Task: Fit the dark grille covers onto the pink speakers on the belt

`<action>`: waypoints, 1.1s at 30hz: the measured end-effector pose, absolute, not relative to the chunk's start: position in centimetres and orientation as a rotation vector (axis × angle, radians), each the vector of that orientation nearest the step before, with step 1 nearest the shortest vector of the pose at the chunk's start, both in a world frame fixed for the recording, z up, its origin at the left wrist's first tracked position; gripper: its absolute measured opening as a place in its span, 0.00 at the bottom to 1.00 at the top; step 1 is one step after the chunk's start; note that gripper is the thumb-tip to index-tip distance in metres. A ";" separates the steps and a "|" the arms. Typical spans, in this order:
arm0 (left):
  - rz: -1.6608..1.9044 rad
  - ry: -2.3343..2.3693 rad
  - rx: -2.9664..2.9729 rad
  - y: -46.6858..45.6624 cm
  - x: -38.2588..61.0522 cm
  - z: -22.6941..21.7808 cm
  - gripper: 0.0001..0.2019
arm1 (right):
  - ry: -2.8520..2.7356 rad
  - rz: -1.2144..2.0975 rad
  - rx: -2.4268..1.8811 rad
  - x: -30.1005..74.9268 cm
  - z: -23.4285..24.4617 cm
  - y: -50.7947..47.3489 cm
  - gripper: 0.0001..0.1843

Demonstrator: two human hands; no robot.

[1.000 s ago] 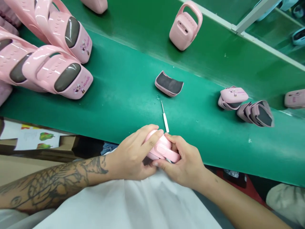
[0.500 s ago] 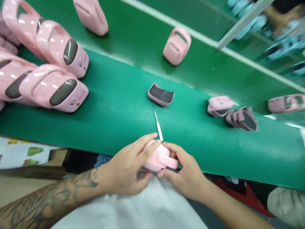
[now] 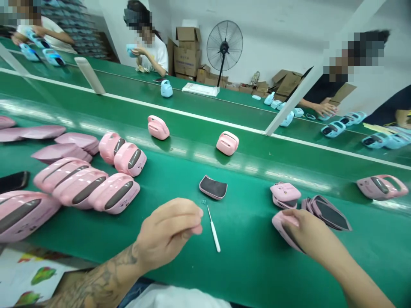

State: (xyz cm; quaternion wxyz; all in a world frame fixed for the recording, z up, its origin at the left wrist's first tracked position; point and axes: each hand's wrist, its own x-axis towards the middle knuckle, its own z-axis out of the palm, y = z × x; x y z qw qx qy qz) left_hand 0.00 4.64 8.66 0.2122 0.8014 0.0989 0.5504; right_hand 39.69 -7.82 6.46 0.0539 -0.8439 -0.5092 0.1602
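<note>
My left hand (image 3: 170, 233) hovers over the near part of the green belt (image 3: 244, 256) with its fingers curled together; what they pinch, if anything, is hidden. A thin white pick tool (image 3: 213, 229) lies just right of it. My right hand (image 3: 310, 233) is out to the right, closed on a pink cover piece with a dark face (image 3: 282, 226) that rests on the belt. Beyond the right hand lie a stack of similar dark-faced covers (image 3: 329, 211) and a small pink housing (image 3: 285, 194). Another dark-faced cover (image 3: 212, 187) lies alone behind the pick.
Several pink handled cases (image 3: 115, 196) are heaped at the left, with a dark phone (image 3: 13, 180) beside them. More pink cases (image 3: 227, 143) stand on the far lane. Other people work at blue cases across the belts. A fan (image 3: 224, 42) and boxes stand at the back.
The view has lifted from my lap to the whole line. My hands, which together held a pink case at the belt's edge, have parted; the right one has gone rightward to a cover piece.
</note>
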 end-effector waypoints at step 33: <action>1.280 1.156 1.592 14.1 4.0 -4.3 0.26 | -1.460 0.362 -2.339 30.7 11.5 22.3 0.21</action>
